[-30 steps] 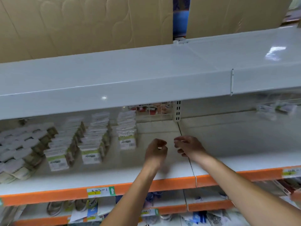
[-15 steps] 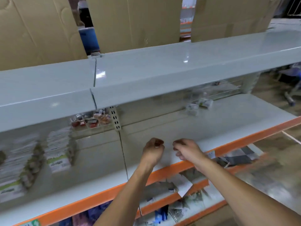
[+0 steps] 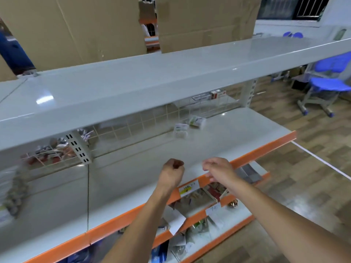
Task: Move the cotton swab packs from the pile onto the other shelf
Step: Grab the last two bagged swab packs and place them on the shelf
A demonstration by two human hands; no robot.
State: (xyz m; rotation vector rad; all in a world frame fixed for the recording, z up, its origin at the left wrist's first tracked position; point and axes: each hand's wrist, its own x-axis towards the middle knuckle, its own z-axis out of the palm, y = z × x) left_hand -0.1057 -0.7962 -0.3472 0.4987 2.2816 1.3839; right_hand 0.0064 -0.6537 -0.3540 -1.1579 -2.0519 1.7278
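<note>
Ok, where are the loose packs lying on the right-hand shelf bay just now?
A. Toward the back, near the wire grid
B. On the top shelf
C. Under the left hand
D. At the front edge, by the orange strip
A: the packs lie near the back of the shelf, close to the wire grid, well beyond both the left hand and the right hand.
</note>
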